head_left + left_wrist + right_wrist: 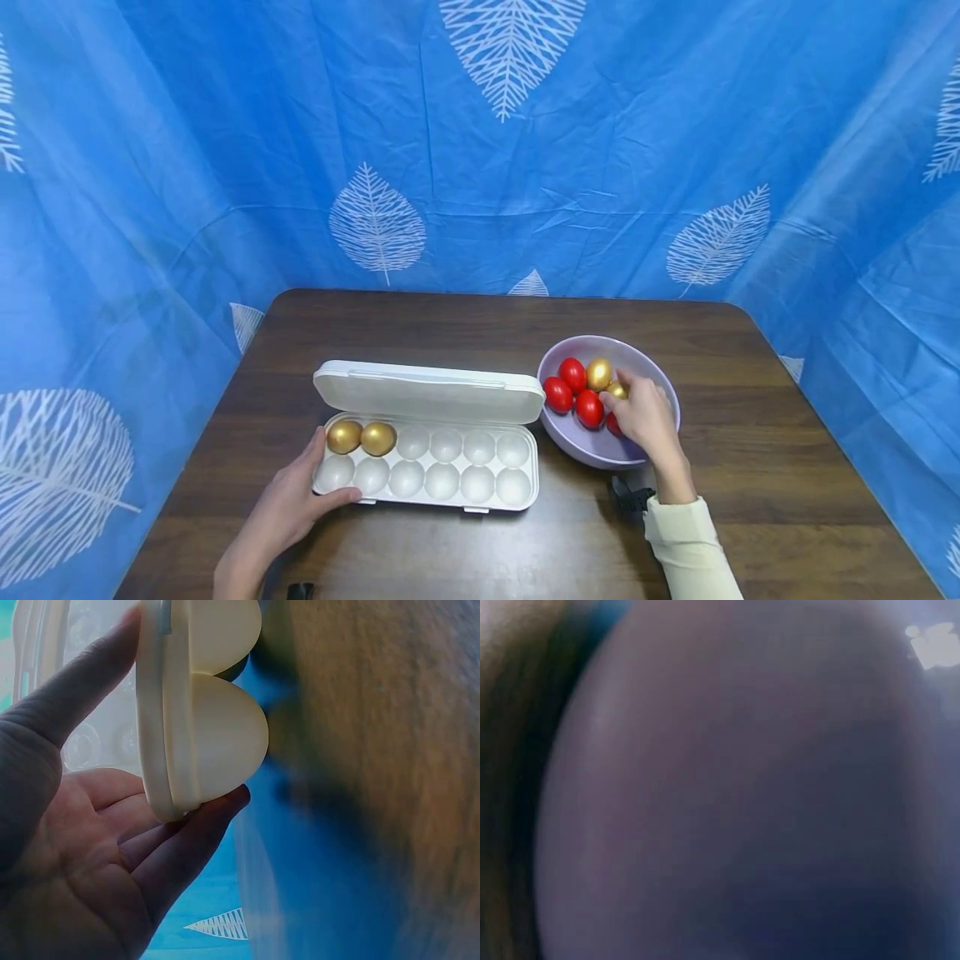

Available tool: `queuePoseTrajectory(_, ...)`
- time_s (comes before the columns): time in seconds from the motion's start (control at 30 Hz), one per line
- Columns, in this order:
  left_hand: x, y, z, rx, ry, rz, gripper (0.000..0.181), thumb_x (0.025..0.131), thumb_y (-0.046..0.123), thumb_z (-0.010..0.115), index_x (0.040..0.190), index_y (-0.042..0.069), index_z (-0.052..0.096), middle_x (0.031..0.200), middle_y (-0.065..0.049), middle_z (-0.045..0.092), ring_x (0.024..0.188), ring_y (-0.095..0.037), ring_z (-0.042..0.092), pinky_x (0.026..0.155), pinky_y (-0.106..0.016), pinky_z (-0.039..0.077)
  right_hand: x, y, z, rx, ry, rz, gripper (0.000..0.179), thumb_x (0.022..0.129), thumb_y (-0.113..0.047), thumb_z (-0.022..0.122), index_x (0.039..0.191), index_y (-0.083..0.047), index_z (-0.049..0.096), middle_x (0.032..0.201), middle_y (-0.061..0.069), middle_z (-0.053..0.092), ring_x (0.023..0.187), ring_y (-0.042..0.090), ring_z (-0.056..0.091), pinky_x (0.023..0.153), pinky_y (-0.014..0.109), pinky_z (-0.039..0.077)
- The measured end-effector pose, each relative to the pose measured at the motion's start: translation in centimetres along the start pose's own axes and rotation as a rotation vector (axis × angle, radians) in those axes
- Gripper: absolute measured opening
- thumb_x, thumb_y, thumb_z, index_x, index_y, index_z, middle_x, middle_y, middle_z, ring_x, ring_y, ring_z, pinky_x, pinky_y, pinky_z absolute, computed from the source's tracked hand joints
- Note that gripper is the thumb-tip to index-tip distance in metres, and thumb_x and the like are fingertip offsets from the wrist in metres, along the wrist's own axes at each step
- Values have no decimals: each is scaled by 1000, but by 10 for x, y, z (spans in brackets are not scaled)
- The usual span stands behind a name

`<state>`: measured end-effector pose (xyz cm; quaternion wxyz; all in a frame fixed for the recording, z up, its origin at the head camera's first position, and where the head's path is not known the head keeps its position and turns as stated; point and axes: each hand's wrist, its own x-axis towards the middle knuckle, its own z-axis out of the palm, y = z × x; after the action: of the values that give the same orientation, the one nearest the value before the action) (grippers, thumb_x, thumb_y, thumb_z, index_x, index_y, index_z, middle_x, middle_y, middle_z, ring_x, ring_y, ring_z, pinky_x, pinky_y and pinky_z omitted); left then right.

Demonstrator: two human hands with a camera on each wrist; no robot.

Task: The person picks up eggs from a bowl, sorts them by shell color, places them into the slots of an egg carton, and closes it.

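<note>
My left hand holds the left end of a white egg carton, its thumb along the front edge. In the left wrist view, the fingers reach around the carton's end, beside its rounded cups. Two gold eggs occupy the leftmost back-row cups. Inside a lilac bowl, my right hand has thumb and fingertips on either side of a gold egg, partly hidden. Another gold egg and several red eggs lie around it. The bowl's blurred outer wall fills most of the right wrist view.
The carton's lid stands raised at the back. Both containers rest on a dark wooden table, the bowl right of the carton. A blue curtain with white leaf prints surrounds the table's back and sides.
</note>
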<state>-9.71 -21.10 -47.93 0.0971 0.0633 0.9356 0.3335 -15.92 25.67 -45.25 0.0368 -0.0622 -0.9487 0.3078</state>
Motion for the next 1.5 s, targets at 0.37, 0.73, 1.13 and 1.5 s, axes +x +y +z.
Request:
queuePoseTrajectory(0.37, 0, 2, 0, -11, -19, -27, 113, 80, 49, 79, 149, -15, 18, 151, -37, 22, 135, -53, 31, 106, -64, 30, 12, 6, 3, -8, 23, -43, 48, 89, -4, 70, 130, 13, 54, 121, 32, 61, 105, 45, 59, 95, 57, 45)
queuePoseTrajectory(0.73, 0, 3, 1, -6, 6, -16, 112, 80, 49, 79, 149, -15, 19, 151, -36, 23, 135, -53, 31, 106, -63, 30, 17, 12, 9, -51, 28, -59, 47, 88, -2, 68, 131, 10, 55, 123, 30, 61, 109, 46, 57, 99, 58, 42)
queuePoseTrajectory(1.13, -2, 4, 3, -2, 18, -13, 113, 80, 49, 79, 149, -15, 18, 152, -36, 23, 134, -53, 32, 105, -64, 31, 16, 13, 12, -58, 49, -64, 44, 89, -1, 69, 131, 7, 58, 122, 29, 62, 110, 45, 58, 100, 58, 41)
queuePoseTrajectory(1.5, -2, 2, 5, -6, 21, -12, 113, 80, 50, 78, 150, -14, 17, 152, -36, 22, 135, -52, 30, 106, -64, 29, 12, 12, 16, -35, 118, -86, 41, 90, -6, 71, 127, 7, 61, 115, 29, 66, 107, 45, 58, 96, 58, 42)
